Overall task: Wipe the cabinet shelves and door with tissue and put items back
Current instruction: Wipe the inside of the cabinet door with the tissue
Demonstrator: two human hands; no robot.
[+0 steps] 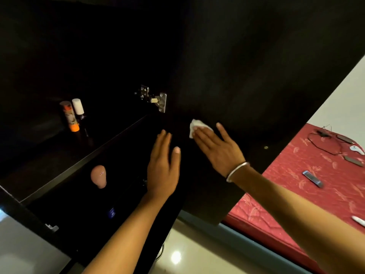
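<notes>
Currently, in the head view, the cabinet door (256, 66) stands open to the right of the cabinet, its dark inner face turned toward the camera. The right hand (215, 149) lies flat against this face, fingers straight and spread, pressing the white tissue (194, 125) to the door; the tissue shows crumpled beyond the fingertips, just right of the hinged edge. A metal bangle (237, 172) sits on the right wrist. The left hand (163, 165) is open, fingers straight and together, and sits at the hinged edge of the door, just left of the right hand; actual contact with the door cannot be confirmed. The two hands are apart, and the left one holds nothing.

A metal hinge (156, 100) joins the door to the cabinet above the hands. On the upper shelf (83, 157), far left, a spray can (69, 115) with an orange base stands upright, and a white-capped bottle (78, 108) stands just beside it on the right. Below the shelf, a pink rounded object (98, 176) is visible in the dark lower compartment. At right, a red patterned mattress (296, 184) carries several small items, too small to identify.
</notes>
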